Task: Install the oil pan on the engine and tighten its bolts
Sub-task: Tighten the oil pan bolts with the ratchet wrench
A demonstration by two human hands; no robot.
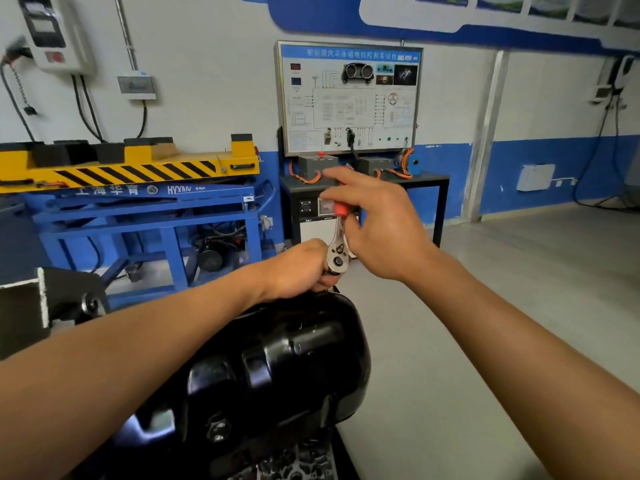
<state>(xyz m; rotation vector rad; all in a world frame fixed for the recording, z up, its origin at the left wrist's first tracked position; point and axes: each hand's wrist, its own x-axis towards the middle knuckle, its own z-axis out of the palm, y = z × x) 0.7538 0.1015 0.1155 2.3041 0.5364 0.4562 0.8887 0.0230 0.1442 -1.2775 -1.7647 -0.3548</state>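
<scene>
A glossy black oil pan [277, 368] lies on top of the engine [298, 465], low in the centre of the view. At the pan's far end stands a ratchet wrench [337, 249] with a chrome head and a red handle. My left hand [298, 268] grips the ratchet's head and what is under it, right at the pan's far edge. My right hand [377, 226] holds the red handle, with the index and middle fingers stretched out to the left. Any socket or bolt under the head is hidden by my left hand.
A blue and yellow lift table [138, 188] stands at the left. A training board on a black stand [349, 98] is against the far wall behind the wrench. A grey part of the engine stand [38, 303] sits at the left. Grey floor [502, 323] stretches to the right.
</scene>
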